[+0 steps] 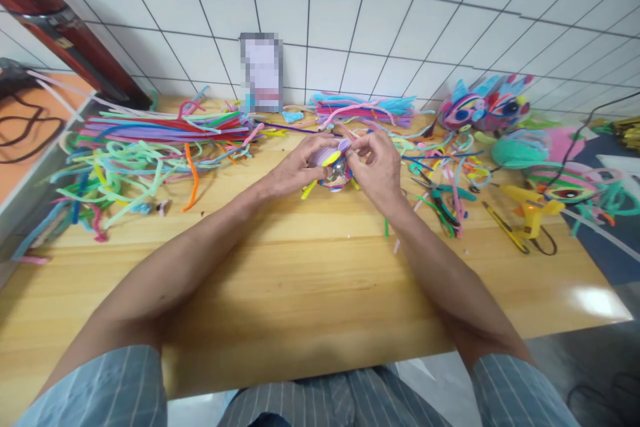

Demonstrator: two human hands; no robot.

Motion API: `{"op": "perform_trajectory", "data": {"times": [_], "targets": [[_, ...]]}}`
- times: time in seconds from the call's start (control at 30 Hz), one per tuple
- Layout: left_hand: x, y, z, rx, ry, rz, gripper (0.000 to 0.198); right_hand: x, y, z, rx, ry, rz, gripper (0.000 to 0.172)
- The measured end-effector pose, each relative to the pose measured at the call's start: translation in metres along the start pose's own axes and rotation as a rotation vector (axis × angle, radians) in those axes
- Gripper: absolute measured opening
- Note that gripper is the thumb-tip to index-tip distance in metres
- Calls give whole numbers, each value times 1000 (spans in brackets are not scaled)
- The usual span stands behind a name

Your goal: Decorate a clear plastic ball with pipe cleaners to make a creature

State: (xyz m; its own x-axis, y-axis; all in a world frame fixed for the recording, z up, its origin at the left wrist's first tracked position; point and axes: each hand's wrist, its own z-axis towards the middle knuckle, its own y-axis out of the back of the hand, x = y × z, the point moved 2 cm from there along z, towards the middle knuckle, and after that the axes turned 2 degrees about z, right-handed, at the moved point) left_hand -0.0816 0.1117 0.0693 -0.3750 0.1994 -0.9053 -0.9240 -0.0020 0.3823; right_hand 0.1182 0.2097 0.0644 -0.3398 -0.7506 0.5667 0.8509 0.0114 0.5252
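Note:
Between my two hands, over the wooden table, is a small rounded craft figure [336, 175] wrapped in colourful pipe cleaners, with a shiny, clear-looking part facing me. My left hand [303, 165] is curled round its left side. At its upper right, the thumb and fingers of my right hand [374, 161] pinch a pipe cleaner [344, 145] of a purple shade against the figure. A yellow strip [331, 159] crosses just below that. The figure's back and the ends of several fingers are hidden.
Bundled pipe cleaners [165, 128] and a loose tangle [125, 177] lie left; another bundle [367, 109] is behind my hands. To the right are pliers [443, 200], a yellow utility knife [505, 227], a yellow glue gun [533, 208] and fish-like figures [483, 110]. A phone [262, 72] leans on the wall.

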Motion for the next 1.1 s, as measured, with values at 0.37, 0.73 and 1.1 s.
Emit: {"op": "perform_trajectory", "data": {"times": [0.37, 0.73, 1.1], "targets": [[-8, 0, 0, -17, 31, -22, 60, 11, 1, -7, 14, 77, -77, 9], [8, 2, 6, 5, -63, -34, 62, 9, 1, -7, 38, 15, -19, 12], [9, 10, 8, 23, -198, -124, 54, 8, -1, -5, 29, -11, -18, 11]]}}
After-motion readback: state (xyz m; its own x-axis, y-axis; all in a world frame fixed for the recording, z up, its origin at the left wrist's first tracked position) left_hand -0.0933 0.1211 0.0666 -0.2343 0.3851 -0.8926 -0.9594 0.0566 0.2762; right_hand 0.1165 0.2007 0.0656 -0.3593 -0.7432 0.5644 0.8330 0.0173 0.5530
